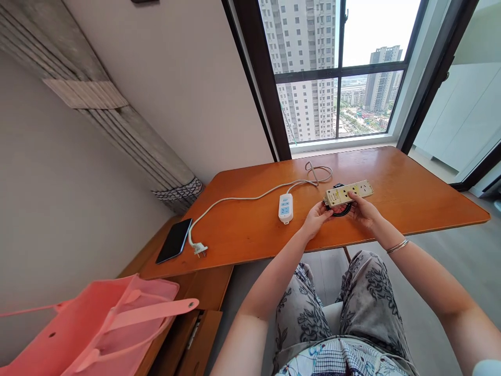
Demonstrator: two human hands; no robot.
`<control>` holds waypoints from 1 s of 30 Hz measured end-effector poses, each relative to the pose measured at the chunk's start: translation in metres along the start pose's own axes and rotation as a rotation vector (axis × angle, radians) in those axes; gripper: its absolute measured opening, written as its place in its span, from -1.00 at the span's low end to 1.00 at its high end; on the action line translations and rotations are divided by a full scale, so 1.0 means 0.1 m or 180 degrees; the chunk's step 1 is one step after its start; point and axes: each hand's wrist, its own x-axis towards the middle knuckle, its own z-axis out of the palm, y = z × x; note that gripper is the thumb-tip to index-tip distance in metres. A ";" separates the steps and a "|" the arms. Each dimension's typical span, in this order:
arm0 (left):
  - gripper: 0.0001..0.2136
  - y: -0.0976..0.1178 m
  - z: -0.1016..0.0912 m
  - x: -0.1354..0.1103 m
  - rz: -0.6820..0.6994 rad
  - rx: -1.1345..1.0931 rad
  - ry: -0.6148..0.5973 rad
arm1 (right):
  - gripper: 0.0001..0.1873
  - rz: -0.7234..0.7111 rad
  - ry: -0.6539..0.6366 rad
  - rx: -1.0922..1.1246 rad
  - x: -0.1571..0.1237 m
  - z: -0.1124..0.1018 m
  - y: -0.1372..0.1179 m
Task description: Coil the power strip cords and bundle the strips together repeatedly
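Note:
A yellowed power strip (338, 196) with several sockets is held above the near part of the table, its long side tilted up to the right. My right hand (364, 210) grips it from the front, with the thumb on its face. At its left end, my left hand (316, 219) has its fingers closed on a coiled black cord (343, 211) that hangs under the strip. Left of my hands, a smaller white power strip (286, 208) lies on the table. Its white cord (250, 198) runs loosely to a plug (200, 249) near the left edge.
The orange wooden table (242, 230) stands before a window (336, 73). A dark tablet (174, 241) lies at its left end. Below left is a pink bag (117, 324) on a wooden surface. A curtain (129, 130) hangs along the left wall.

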 end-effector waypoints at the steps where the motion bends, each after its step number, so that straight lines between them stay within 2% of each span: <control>1: -0.41 -0.01 -0.01 0.02 0.0018 0.0028 -0.0033 | -0.80 -0.0057 0.0064 0.0006 0.03 -0.01 -0.02; 4: -0.42 -0.04 -0.07 0.05 0.0142 0.0224 0.0137 | -0.79 -0.0324 0.0302 0.0130 0.19 -0.08 -0.13; 8: -0.59 -0.09 -0.13 0.07 0.0271 0.0620 0.0538 | -0.75 -0.0933 0.0619 0.0204 0.51 -0.22 -0.44; 14: -0.72 -0.15 -0.11 0.04 0.0470 0.1241 0.0338 | -0.76 -0.1357 0.1360 0.0211 1.02 -0.43 -0.90; 19: -0.77 -0.16 -0.11 0.03 0.0544 0.1406 0.0250 | -0.80 -0.1361 0.1618 -0.0122 1.32 -0.52 -1.07; 27: -0.82 -0.14 -0.12 0.02 0.0431 0.1592 0.0168 | -0.79 -0.0956 0.1390 -0.0522 1.53 -0.61 -1.04; 30: -0.82 -0.13 -0.11 0.01 0.0405 0.1704 0.0136 | -0.78 -0.0841 0.1497 -0.0697 1.60 -0.67 -1.07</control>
